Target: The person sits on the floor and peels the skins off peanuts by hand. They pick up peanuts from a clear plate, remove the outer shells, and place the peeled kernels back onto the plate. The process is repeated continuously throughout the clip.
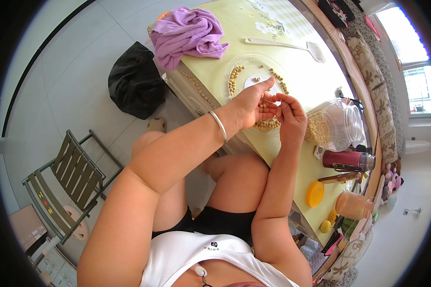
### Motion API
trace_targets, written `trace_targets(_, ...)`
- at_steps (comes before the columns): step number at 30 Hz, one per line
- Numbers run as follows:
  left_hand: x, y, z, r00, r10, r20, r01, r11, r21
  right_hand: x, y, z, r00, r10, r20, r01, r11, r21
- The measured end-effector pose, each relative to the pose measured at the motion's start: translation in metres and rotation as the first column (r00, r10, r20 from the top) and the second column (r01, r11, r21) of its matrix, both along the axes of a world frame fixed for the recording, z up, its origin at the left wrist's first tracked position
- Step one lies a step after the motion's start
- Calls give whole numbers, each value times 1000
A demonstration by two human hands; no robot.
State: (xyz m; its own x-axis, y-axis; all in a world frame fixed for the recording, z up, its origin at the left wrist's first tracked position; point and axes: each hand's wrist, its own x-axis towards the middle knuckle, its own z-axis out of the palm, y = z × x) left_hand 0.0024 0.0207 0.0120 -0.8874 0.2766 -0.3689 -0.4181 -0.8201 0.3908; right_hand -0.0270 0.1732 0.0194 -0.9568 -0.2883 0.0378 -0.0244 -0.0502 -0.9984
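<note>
My left hand (254,104) is cupped palm-up over a clear glass plate (244,64) and holds several pale yellow beans (263,106). My right hand (291,117) is beside it, fingertips pinched into the left palm on the beans. More beans (232,82) lie in a ring around the plate, and a small heap (267,125) sits at its near edge under my hands. A silver bangle (219,125) is on my left wrist.
A clear jar of beans (331,125) lies on its side to the right, then a maroon flask (348,160), a yellow lid (314,193) and an orange jar (352,205). A purple towel (189,33) and white swatter (287,47) lie farther off. On the floor are a black bag (135,81) and folding chair (72,179).
</note>
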Motion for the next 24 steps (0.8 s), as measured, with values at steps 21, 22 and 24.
trace_targets(21, -11, 10, -14, 999, -47, 2, 47, 999, 21, -1, 4, 2, 1000, -23, -18, 22, 997, -68)
trace_targets(22, -12, 10, -15, 999, -48, -9, 49, 999, 23, 0, 3, 3, 1000, -26, -17, 25, 998, -50)
trace_targets(24, -12, 11, -16, 999, -48, -15, 48, 999, 25, 0, 3, 3, 1000, 11, -29, -12, 1000, -23)
